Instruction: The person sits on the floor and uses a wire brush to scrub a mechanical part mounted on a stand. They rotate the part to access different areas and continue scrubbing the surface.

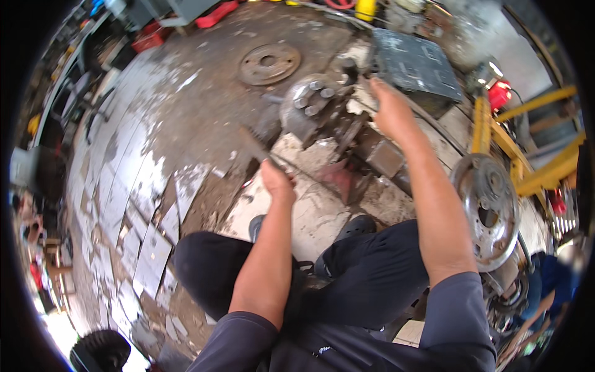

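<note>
My left hand (277, 180) grips a flat metal bar (254, 143), which points up and away to the left. Further off, my right hand (389, 107) is closed around what looks like the handle of a hammer; a dark, blurred head (349, 69) shows beyond it. Between and ahead of my hands sits a greasy wheel hub (304, 109) with several round studs on its face. It joins an axle (385, 157) running toward the lower right. Under the axle stands a worn red support (341, 179).
A round metal plate (268, 64) lies on the stained floor. A dark metal box (416, 67) and a long rod (437, 125) are at right, near a steel wheel rim (488, 209) and a yellow frame (516, 172). Broken tiles (151, 260) cover the left. Another person (553, 288) is at lower right.
</note>
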The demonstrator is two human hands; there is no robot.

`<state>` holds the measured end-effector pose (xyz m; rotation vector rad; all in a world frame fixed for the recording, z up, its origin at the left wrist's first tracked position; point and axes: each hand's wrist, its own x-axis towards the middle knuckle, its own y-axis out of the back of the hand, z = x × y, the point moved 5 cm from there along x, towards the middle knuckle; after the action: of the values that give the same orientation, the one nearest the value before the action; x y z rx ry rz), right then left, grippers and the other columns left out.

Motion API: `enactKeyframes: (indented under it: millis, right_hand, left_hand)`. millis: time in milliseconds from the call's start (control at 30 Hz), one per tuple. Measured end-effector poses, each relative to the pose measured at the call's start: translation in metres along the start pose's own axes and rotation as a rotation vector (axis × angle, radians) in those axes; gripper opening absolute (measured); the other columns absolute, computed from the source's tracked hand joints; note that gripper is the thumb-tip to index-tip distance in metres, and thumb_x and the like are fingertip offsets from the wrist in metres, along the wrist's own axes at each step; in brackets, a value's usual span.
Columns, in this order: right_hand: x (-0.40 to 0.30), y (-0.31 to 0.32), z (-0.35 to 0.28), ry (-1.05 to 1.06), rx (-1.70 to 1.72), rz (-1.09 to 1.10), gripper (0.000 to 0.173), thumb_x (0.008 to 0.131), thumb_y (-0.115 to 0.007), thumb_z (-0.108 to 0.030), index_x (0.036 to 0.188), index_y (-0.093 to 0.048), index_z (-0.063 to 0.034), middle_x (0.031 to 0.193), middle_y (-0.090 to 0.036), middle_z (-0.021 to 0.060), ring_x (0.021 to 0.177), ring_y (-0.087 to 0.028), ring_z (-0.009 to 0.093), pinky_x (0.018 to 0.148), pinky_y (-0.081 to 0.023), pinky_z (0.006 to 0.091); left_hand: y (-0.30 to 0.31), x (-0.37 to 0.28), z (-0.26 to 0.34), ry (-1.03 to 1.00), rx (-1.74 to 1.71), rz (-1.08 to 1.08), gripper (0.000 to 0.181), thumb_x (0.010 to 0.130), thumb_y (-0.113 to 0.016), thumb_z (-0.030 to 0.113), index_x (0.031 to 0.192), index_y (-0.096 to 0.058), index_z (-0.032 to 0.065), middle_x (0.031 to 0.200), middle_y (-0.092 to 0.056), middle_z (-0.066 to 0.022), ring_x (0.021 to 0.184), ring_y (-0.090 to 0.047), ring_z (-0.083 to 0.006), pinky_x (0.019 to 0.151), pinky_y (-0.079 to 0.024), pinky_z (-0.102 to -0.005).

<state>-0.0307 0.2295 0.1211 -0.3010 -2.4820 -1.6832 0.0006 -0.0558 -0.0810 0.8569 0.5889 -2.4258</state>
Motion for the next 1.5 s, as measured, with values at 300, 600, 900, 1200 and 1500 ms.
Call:
enactKeyframes:
  millis: [300,600,900,1200,1500]
  right_hand:
    - [-0.004,0.009,-0.024,-0.017,0.049,-0.035,0.069,0.079,-0.049,0.01,0.147,-0.042,-0.0041,0.143,-0.049,0.0225,0.131,-0.049,0.036,0.11,-0.04,0.0409]
    - [-0.006,0.004,-0.009,-0.119,0.088,-0.106,0.073,0.078,-0.048,0.011,0.148,-0.04,-0.007,0.142,-0.05,0.0232,0.131,-0.049,0.037,0.109,-0.04,0.0419]
    - [0.0,-0.001,-0.017,-0.131,0.09,-0.151,0.073,0.079,-0.049,0.01,0.149,-0.04,-0.0084,0.143,-0.05,0.0216,0.131,-0.049,0.036,0.108,-0.041,0.0411]
    - [0.003,-0.003,-0.033,-0.117,0.096,-0.17,0.072,0.08,-0.049,0.01,0.149,-0.04,-0.0087,0.143,-0.05,0.0212,0.13,-0.049,0.036,0.107,-0.042,0.0414]
    - [-0.004,-0.004,-0.012,-0.094,0.087,-0.143,0.075,0.078,-0.048,0.012,0.15,-0.038,-0.0084,0.144,-0.049,0.021,0.132,-0.048,0.035,0.109,-0.04,0.0414]
  left_hand:
    - [-0.01,-0.109,-0.002,-0.038,0.124,-0.211,0.041,0.102,-0.038,0.05,0.099,-0.045,0.0096,0.078,-0.051,-0.0063,0.049,-0.048,-0.0164,0.038,-0.039,-0.0315]
    - [-0.042,-0.077,0.019,-0.032,0.334,-0.324,0.042,0.103,-0.036,0.048,0.099,-0.044,0.0069,0.08,-0.052,-0.0073,0.053,-0.052,-0.017,0.042,-0.045,-0.0343]
    - [-0.003,0.004,0.048,0.051,0.02,-0.019,0.043,0.103,-0.035,0.049,0.098,-0.047,0.0071,0.081,-0.05,-0.0057,0.053,-0.047,-0.0149,0.043,-0.039,-0.0311]
    - [-0.015,-0.1,-0.005,-0.182,0.217,-0.199,0.041,0.105,-0.035,0.046,0.099,-0.041,0.0066,0.078,-0.05,-0.0082,0.042,-0.045,-0.0169,0.033,-0.039,-0.0324]
    - [-0.03,-0.041,-0.01,-0.425,0.403,-0.232,0.039,0.105,-0.038,0.044,0.101,-0.041,0.005,0.071,-0.05,-0.0076,0.042,-0.048,-0.0162,0.033,-0.037,-0.0305]
